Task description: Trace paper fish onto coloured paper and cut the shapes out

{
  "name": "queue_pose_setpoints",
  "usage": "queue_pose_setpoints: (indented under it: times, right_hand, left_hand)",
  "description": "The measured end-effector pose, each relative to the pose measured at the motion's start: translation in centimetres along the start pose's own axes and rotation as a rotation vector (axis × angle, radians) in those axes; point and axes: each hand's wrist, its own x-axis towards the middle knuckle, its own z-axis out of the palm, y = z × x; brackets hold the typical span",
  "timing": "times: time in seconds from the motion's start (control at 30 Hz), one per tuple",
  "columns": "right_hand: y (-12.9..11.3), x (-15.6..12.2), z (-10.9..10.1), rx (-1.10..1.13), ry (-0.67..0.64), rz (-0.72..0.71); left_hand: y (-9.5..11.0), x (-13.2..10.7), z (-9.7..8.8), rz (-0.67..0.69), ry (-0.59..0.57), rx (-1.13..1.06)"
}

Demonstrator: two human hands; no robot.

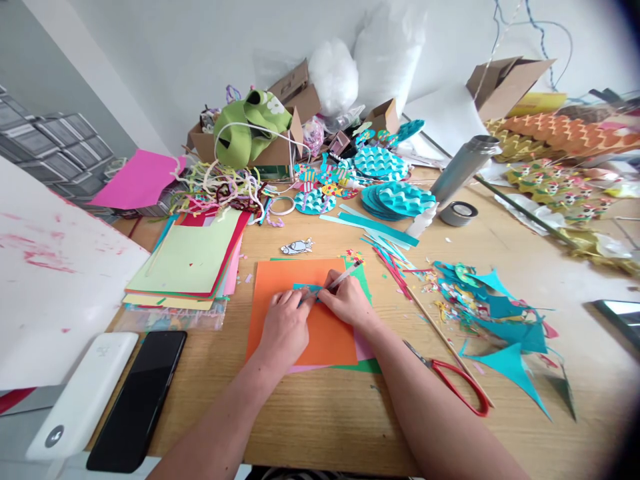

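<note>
On a stack of coloured sheets, the top one an orange sheet [280,337], lies a small blue piece of paper [301,287]. My left hand [286,327] presses this piece down with bent fingers, covering much of it. In my right hand [347,303] is a pen [345,274] with a clear barrel, its tip side at the blue paper and its dark end pointing up right. The exact tip is hidden by my fingers. Just beyond the stack rests a grey paper fish cutout [297,246].
Red-handled scissors [463,387] and a wooden stick [440,333] lie at right, beside blue paper scraps [515,377]. Coloured papers [190,257], a black phone [140,400] and a white power bank [83,397] are left. Behind stand a steel flask [463,170] and blue wavy discs [400,200].
</note>
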Motion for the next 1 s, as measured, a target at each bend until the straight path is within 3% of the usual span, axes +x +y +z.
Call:
queue_pose_setpoints:
  times: [1.0]
  right_hand:
    - [-0.15,-0.03,-0.11,0.017,-0.005,0.018]
  left_hand:
    - [0.02,-0.07,-0.02,0.003,0.005,-0.004]
